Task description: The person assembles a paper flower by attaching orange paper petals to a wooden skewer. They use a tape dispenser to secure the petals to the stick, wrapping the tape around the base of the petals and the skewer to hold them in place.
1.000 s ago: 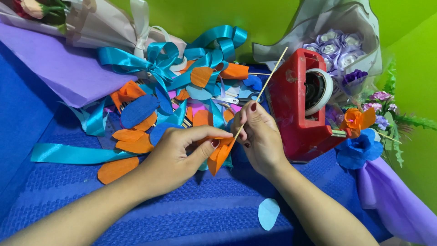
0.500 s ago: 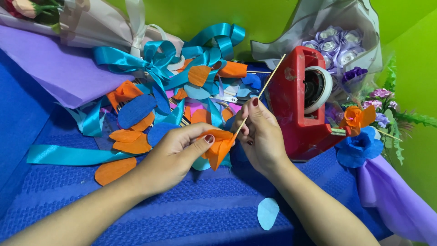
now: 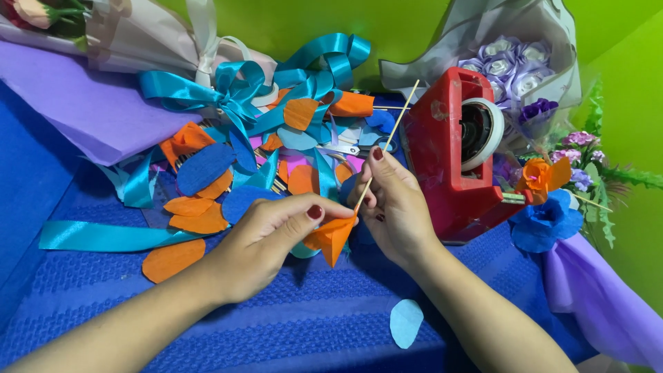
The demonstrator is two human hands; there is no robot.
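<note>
My left hand pinches an orange paper petal that is folded into a point against the lower end of a thin wooden stick. My right hand grips that stick between thumb and fingers, and the stick slants up and to the right past the red tape dispenser. Both hands hover over a blue textured mat. Behind them lies a heap of orange petals, blue petals and teal ribbon.
A light blue petal lies on the mat near my right forearm. Purple paper covers the back left. A wrapped bouquet of purple paper roses stands at the back right, with finished orange and blue paper flowers beside the dispenser.
The orange petal has been wrapped tighter round the stick's lower end, and both hands have shifted slightly; the stick keeps its slant.
</note>
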